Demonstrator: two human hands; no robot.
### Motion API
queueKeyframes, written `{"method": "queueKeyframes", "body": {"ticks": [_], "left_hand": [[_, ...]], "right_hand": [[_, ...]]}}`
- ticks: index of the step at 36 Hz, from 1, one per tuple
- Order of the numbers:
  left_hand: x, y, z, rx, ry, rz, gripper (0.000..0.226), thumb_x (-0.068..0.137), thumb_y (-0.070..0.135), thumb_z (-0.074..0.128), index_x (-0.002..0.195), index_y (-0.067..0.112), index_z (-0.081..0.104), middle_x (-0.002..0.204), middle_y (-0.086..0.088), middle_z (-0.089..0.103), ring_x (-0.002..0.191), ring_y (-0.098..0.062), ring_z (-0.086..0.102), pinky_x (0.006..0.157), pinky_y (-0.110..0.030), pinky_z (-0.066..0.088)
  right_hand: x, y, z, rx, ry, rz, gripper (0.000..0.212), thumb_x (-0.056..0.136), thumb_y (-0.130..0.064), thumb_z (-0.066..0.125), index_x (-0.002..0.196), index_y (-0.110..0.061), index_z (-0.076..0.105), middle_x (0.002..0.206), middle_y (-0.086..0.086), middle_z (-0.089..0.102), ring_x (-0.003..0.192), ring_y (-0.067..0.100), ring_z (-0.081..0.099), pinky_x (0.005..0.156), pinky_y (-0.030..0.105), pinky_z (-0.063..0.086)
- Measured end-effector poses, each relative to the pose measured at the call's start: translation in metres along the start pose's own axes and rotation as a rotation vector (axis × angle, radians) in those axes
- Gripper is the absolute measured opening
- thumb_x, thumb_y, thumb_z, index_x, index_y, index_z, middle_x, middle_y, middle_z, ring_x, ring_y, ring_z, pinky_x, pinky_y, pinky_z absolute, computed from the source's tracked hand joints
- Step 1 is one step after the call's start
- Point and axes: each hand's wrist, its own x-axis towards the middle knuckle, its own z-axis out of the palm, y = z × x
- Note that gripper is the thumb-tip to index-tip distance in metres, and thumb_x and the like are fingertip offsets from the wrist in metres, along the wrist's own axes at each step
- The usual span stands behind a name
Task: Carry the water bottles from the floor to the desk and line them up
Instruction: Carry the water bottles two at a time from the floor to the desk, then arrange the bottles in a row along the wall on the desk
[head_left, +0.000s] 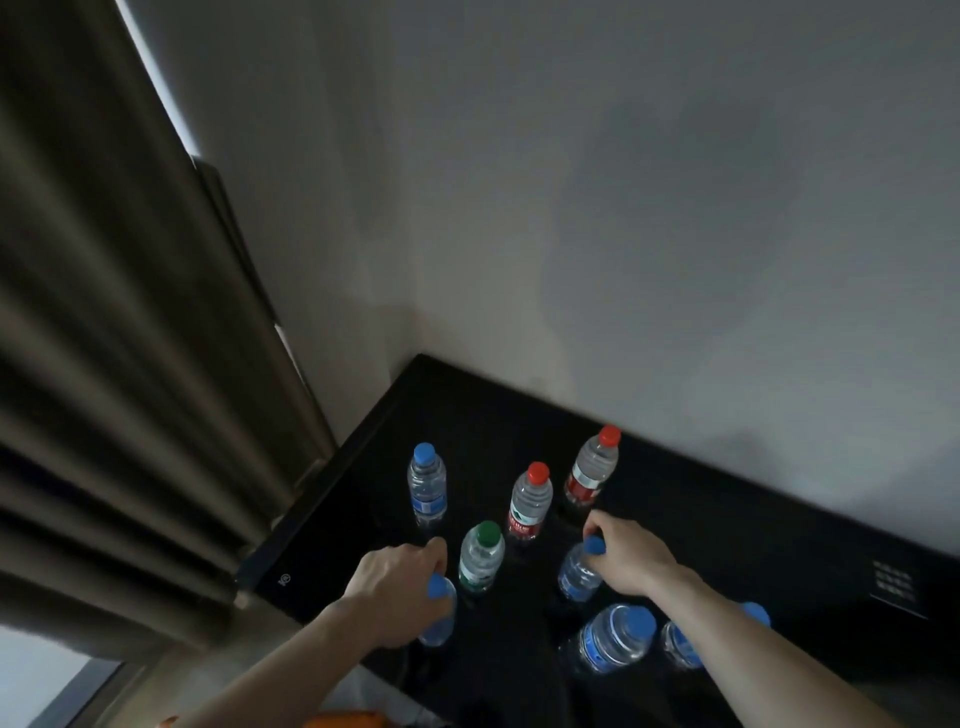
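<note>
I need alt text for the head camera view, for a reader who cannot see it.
Two hands each grip a blue-capped bottle on a black desk: left hand, right hand. Six more bottles stand around them: three with blue caps, two with red caps, one with a green cap. A brown curtain hangs at the left.

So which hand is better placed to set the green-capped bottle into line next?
Probably the left hand. It sits right beside the green-capped bottle, though it grips a blue-capped bottle that it must release first. The right hand is farther off and holds another blue-capped bottle.
</note>
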Motion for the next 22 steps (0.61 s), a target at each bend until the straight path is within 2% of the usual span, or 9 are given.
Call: {"method": "queueKeyframes", "body": {"ticks": [5,10,14,18,22], "left_hand": [[0.001,-0.002,-0.007,0.068,-0.010,-0.007,0.023,0.082,0.051,0.052,0.093,0.032,0.043,0.081,0.008,0.061,0.074,-0.014,0.061,0.065,-0.030,0.046],[0.001,0.000,-0.015,0.102,-0.012,-0.034,0.034,0.079,0.057,0.054,0.098,0.029,0.047,0.079,0.009,0.057,0.070,-0.013,0.055,0.060,-0.028,0.039],[0.003,-0.002,-0.030,0.101,-0.022,-0.071,0.057,0.076,0.074,0.054,0.114,0.032,0.050,0.083,0.013,0.056,0.075,-0.010,0.055,0.061,-0.027,0.037],[0.024,-0.016,-0.066,0.026,0.121,-0.146,0.046,0.078,0.079,0.053,0.102,0.041,0.048,0.080,0.012,0.059,0.073,-0.007,0.058,0.061,-0.027,0.041],[0.059,-0.027,-0.100,0.073,0.226,-0.213,0.049,0.089,0.069,0.052,0.117,0.030,0.050,0.084,0.011,0.059,0.069,-0.007,0.054,0.059,-0.026,0.039]], "right_hand": [[0.003,0.005,0.003,-0.017,-0.047,-0.020,0.016,0.096,-0.035,0.065,0.105,-0.031,0.052,0.098,-0.007,0.061,0.080,0.008,0.062,0.060,0.022,0.042],[0.008,0.008,-0.001,-0.026,-0.102,-0.022,0.021,0.096,-0.035,0.065,0.112,-0.031,0.053,0.101,-0.006,0.061,0.086,0.010,0.064,0.073,0.026,0.055],[0.008,0.008,-0.009,-0.090,-0.144,-0.004,0.027,0.095,-0.042,0.065,0.116,-0.030,0.053,0.102,-0.008,0.058,0.089,0.010,0.062,0.069,0.024,0.047],[0.010,0.003,-0.028,-0.181,-0.152,0.021,0.042,0.094,-0.051,0.063,0.126,-0.026,0.054,0.110,-0.006,0.057,0.098,0.014,0.061,0.075,0.027,0.046],[0.018,-0.017,-0.045,-0.071,-0.001,-0.024,0.045,0.094,-0.051,0.065,0.130,-0.025,0.055,0.114,-0.005,0.060,0.093,0.012,0.059,0.077,0.028,0.047]]}}
